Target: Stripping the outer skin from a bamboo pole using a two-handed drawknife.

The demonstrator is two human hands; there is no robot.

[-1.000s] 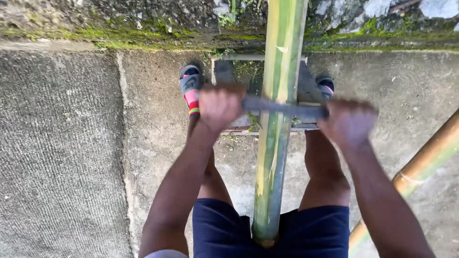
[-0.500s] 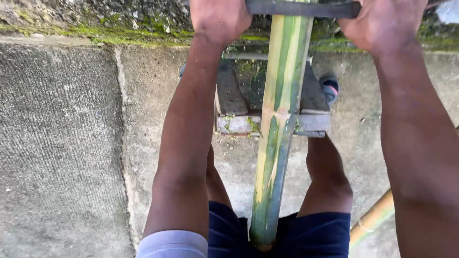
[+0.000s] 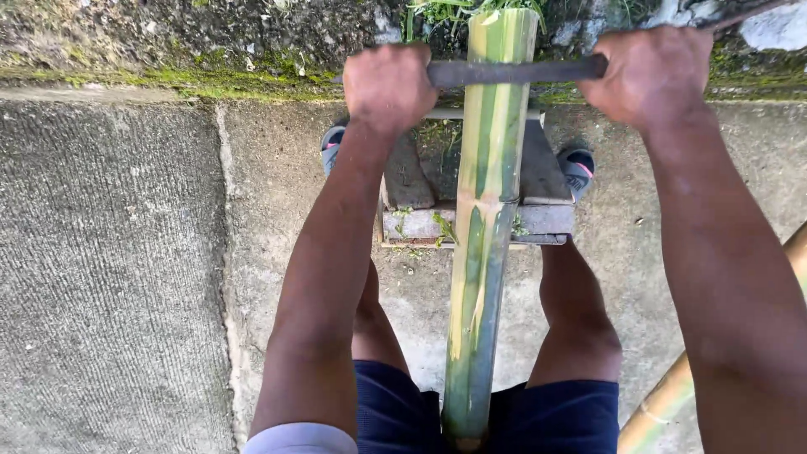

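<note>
Two fists, left hand (image 3: 388, 84), right hand (image 3: 651, 76), gripping dark flat blade (image 3: 513, 72), across smooth green-yellow bamboo pole (image 3: 487, 235)

Outdoor yard work spot — concrete slab (image 3: 109, 277), mossy stone edge (image 3: 168, 50), grass.

We see no package, label, sign or screen anywhere in this view.
</note>
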